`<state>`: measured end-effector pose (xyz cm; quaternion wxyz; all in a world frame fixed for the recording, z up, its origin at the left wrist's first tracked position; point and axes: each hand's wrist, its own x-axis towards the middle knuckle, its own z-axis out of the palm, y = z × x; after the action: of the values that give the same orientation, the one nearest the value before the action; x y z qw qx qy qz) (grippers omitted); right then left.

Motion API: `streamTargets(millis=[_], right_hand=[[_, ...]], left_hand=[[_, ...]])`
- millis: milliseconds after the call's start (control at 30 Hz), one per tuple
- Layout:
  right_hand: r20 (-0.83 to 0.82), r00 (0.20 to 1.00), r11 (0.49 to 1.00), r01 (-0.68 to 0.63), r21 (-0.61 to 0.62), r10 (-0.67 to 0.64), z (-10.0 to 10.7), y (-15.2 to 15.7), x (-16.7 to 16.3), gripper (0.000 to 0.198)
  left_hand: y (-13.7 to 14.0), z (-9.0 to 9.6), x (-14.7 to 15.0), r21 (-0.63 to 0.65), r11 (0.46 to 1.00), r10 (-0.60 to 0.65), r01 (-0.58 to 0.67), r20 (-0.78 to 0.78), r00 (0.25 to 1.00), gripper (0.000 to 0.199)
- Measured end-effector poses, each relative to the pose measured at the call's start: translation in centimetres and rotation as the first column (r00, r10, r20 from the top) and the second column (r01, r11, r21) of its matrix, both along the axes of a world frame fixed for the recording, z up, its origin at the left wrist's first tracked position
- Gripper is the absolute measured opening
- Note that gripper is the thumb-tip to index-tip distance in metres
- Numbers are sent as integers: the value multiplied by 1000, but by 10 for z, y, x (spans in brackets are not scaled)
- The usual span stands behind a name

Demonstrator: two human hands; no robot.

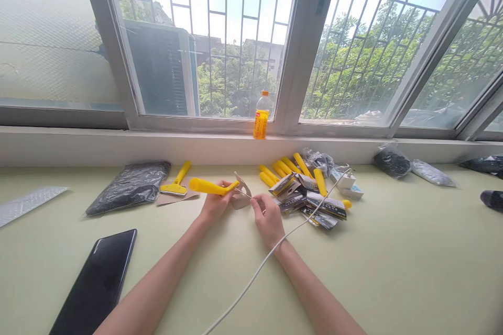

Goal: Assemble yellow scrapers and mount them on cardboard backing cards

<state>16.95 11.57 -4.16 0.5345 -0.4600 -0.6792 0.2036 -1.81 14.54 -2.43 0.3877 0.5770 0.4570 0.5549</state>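
Note:
My left hand (215, 204) is closed around the head end of a yellow-handled scraper (208, 186), its handle pointing left. A bent piece of brown card (244, 184) stands by the scraper's head, between my hands. My right hand (268, 215) is closed in a pinch on a thin silvery piece (244, 194) that reaches toward the scraper; its exact kind is too small to tell. To the left, another yellow scraper (176, 186) lies on brown card (192, 196). Right of my hands is a pile of yellow-handled scrapers with black-and-white card sleeves (310, 199).
A white cable (251, 278) crosses over my right wrist. At the left lie a black phone (96, 282) and a dark plastic-wrapped packet (131, 186). An orange drink bottle (261, 118) stands on the sill. Behind the pile is a white charger (346, 180); bags (392, 161) lie farther right.

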Motion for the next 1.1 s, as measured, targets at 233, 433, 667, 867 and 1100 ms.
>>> streamTargets(millis=[233, 433, 667, 867, 1100], right_hand=[[-17, 1000, 998, -9, -59, 8, 2, -1, -2, 24], [93, 996, 995, 25, -101, -15, 3, -2, -3, 39], [-33, 999, 999, -41, 1, 41, -1, 0, 0, 23], [50, 997, 994, 57, -90, -53, 3, -3, -3, 35], [56, 998, 998, 13, -62, -10, 3, -3, -1, 35]], left_hand=[[1, -3, -1, 6, 1000, -2, 2, -18, 1000, 32], [2, -4, -2, 4, 1000, 4, -4, -17, 1000, 32], [3, -5, -2, 19, 1000, -21, 22, -7, 1000, 33], [2, -5, -1, 28, 999, -39, 38, 14, 999, 36], [0, -2, -1, 0, 999, -40, 40, 16, 999, 39]])
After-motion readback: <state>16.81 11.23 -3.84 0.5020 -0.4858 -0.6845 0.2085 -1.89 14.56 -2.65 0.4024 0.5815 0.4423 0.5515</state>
